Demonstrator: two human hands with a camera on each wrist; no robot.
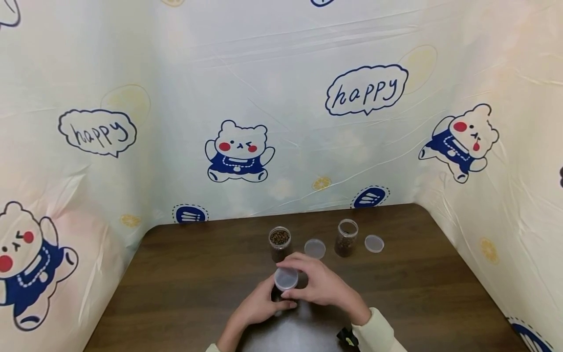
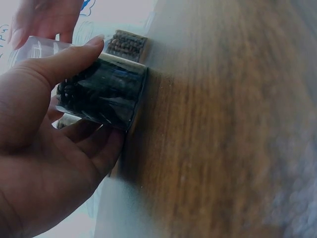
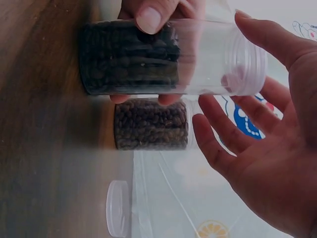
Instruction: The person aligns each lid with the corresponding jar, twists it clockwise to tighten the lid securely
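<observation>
Left hand (image 1: 260,304) grips the lidded jar (image 3: 163,62) round its body, at its left; bean-filled jar (image 1: 280,243) stands just behind the lidded jar; right hand (image 1: 322,282) grasps its top lid (image 1: 286,278) from the right; behind-right of the lidded jar, loose lid (image 1: 314,249), then second open jar (image 1: 346,240), then outer lid (image 1: 374,243).

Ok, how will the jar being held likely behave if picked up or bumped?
The jar will probably feel bottom-heavy, as its dark contents fill the lower part, with clear space above. Its smooth, round wall suggests it may slip, or roll if laid down. That wall looks fairly stiff, showing no obvious dent under the left grip.
</observation>
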